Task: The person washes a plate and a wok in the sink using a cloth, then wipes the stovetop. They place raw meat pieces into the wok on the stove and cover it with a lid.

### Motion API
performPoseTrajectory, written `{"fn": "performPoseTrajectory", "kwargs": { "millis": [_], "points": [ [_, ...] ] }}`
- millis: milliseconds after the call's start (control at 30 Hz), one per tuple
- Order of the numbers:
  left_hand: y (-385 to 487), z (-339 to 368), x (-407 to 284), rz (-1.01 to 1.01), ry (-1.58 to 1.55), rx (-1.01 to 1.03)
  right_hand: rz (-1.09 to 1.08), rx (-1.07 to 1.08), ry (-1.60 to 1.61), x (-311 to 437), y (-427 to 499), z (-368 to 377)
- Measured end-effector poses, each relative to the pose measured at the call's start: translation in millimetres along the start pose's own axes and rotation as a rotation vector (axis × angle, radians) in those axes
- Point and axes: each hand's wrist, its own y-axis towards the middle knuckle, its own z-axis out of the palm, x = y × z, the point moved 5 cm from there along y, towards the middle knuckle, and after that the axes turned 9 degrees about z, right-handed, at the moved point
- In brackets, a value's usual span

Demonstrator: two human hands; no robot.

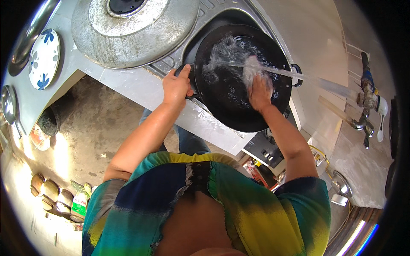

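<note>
A large black wok [224, 105] rests over the metal sink [237, 14], with water in it. My left hand [177, 84] grips the wok's loop handle on the left. Inside the wok, my right hand [261, 92] presses a wet, pale cloth [251, 68] against the wok's surface; the fingertips are partly hidden by cloth and water. A stream of water [307, 77] runs from the tap [365, 99] across the cloth into the wok. On the right rim, the second loop handle [298, 75] is free of my hands.
A big, worn metal lid [137, 41] with a black knob lies left of the sink. Farther left are a flower-patterned plate [45, 59] and a metal ladle [9, 104]. A gas stove [266, 148] stands right of the counter. Several jars [49, 190] stand on the floor at lower left.
</note>
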Motion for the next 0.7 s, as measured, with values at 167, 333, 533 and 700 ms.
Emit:
{"fn": "performPoseTrajectory", "kwargs": {
  "millis": [167, 333, 533, 700],
  "points": [
    [1, -1, 1, 0.003, 0.015, -0.012, -0.217, 0.286, 0.152, 48, -73, 17],
    [4, 0, 1, 0.026, 0.034, -0.011, -0.512, 0.083, 0.901, 146, -61, -22],
    [3, 2, 0, 0.025, 0.075, -0.022, -0.243, -0.458, 0.710, 183, 42, -45],
    [2, 2, -3, 0.028, 0.095, -0.016, 0.093, -0.486, 0.291, 129, 112, -43]
  ]
}}
